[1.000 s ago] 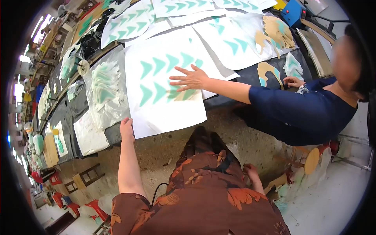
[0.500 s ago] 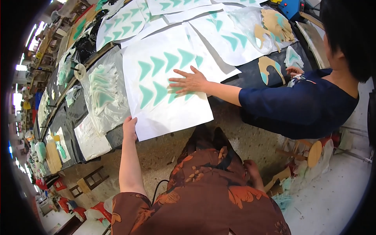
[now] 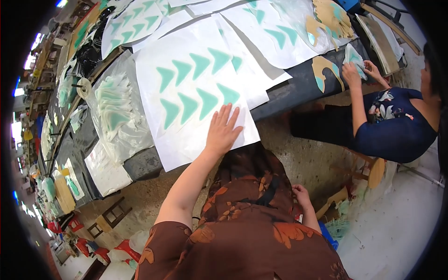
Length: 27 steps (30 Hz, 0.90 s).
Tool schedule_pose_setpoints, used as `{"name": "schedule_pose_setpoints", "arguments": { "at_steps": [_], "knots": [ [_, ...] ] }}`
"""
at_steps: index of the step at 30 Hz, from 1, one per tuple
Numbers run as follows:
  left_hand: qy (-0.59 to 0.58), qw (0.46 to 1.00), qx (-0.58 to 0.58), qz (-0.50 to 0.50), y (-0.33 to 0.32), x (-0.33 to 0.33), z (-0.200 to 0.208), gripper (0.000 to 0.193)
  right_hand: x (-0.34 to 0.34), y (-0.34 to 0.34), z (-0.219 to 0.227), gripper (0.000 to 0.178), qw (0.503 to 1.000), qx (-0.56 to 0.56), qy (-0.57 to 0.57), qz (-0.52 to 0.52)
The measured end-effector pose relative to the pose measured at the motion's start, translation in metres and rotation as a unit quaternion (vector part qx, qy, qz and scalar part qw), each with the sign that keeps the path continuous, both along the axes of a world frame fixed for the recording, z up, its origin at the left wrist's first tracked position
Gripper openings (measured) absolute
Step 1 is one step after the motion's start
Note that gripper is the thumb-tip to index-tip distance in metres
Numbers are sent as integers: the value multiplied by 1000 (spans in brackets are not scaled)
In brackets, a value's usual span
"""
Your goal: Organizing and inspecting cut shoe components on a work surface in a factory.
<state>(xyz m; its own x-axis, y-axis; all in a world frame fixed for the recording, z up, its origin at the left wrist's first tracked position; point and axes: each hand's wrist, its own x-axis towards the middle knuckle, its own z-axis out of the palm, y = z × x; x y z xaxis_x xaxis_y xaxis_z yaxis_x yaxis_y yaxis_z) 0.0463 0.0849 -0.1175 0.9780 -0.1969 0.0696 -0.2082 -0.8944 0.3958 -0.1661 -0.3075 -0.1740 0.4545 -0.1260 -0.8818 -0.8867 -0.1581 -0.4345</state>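
Note:
My left hand (image 3: 225, 128) lies flat, fingers stretched, on a white sheet (image 3: 196, 144) at the table's near edge. Two rows of pale green arrow-shaped pieces sit on that sheet. The fingertips touch or nearly touch the end green piece (image 3: 228, 94) of the lower row. By my right side, below the table, my right hand (image 3: 301, 193) hangs with loosely bent fingers, and nothing shows in it. To the right, a co-worker's hands (image 3: 355, 74) hold a small stack of white and green pieces (image 3: 353, 57) by the table edge.
A clear plastic bag (image 3: 126, 128) with stacked green pieces lies left of the sheet. More sheets with green pieces (image 3: 275, 37) cover the far table. Tan cut-outs (image 3: 321, 70) lie at the right. Wooden stools (image 3: 376, 172) stand on the floor.
My left hand has moved from the sheet's left corner onto its surface, to the right. The co-worker's hand has left the sheet, and both now handle the small stack. My right hand has risen slightly.

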Motion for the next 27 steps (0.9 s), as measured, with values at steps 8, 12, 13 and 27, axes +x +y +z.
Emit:
{"name": "schedule_pose_setpoints", "arguments": {
  "at_steps": [8,12,13,27],
  "knots": [
    [19,999,-22,-42,-26,8,-17,59,-13,1,13,15,999,-23,40,1],
    [17,999,-9,-43,-32,10,-18,59,-7,-10,15,17,998,-30,50,-3],
    [18,999,-8,-40,-33,10,-18,59,-5,-11,14,17,998,-29,49,-6],
    [32,999,15,-10,-51,25,-17,59,21,-23,12,18,999,-8,34,-9]
  ]
}}
